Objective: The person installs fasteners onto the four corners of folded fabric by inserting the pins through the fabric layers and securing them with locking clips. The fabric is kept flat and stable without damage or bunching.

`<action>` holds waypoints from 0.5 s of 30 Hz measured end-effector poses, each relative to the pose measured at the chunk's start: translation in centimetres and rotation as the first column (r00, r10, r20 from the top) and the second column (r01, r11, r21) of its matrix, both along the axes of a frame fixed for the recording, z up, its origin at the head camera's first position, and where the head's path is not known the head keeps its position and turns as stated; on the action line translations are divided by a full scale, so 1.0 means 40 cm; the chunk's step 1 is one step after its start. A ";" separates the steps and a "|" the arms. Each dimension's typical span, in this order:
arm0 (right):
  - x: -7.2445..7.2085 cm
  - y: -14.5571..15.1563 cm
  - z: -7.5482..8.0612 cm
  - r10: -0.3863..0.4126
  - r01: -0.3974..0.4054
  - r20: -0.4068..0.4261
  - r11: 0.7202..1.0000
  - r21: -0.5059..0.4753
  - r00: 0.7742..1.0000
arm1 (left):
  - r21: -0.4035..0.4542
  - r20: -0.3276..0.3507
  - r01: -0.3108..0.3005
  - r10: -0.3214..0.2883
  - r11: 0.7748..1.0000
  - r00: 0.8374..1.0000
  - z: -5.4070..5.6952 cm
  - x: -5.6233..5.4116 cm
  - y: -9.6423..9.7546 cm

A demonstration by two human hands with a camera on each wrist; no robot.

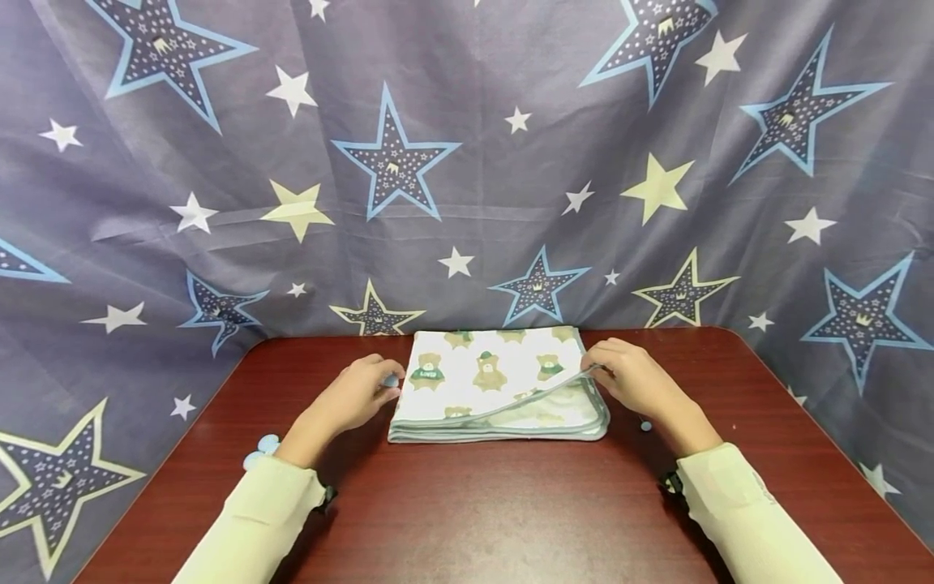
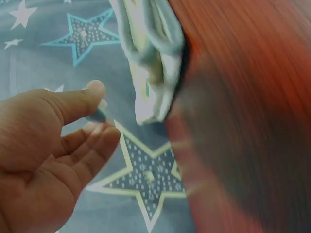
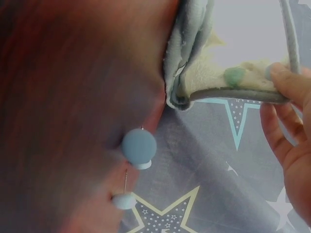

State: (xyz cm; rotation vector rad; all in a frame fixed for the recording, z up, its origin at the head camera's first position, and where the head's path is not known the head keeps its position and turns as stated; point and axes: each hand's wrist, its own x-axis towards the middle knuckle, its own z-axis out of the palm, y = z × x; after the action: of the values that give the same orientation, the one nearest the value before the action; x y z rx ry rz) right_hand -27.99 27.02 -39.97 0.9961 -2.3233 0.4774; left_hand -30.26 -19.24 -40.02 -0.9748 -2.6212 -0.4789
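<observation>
Folded blanket [image 1: 489, 381] on the desk [image 1: 496, 519], between left hand [image 1: 362, 391] and right hand [image 1: 631, 377]. Pinched at the raised corner on the right, presumably to keep the top layer clear of those beneath. In the narrow left grip, a blue disc [image 1: 392, 380], possibly a pin, too blurred to confirm. Near the right wrist, loose pins [image 3: 139, 146], within reach.

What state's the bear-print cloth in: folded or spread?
Folded: the bear-print cloth shows stacked, grey-edged layers along its near side; the right hand pinches a raised top-layer corner.
</observation>
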 end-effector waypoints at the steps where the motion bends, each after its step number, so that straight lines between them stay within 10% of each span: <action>1: 0.000 0.000 0.000 0.004 -0.004 -0.003 1.000 -0.001 1.000 | 0.028 0.020 0.000 -0.001 1.000 1.000 -0.001 -0.004 0.013; 15: -0.002 0.000 0.001 0.019 -0.019 -0.015 1.000 -0.004 1.000 | 0.345 0.262 -0.028 -0.068 0.938 0.963 0.001 -0.032 0.190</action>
State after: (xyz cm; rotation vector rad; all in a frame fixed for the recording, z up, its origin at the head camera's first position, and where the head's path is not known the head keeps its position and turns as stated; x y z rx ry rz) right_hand -28.07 27.01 -39.92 1.0172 -2.3005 0.4811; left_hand -31.53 -11.66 -39.99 -0.8700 -2.6247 -1.1087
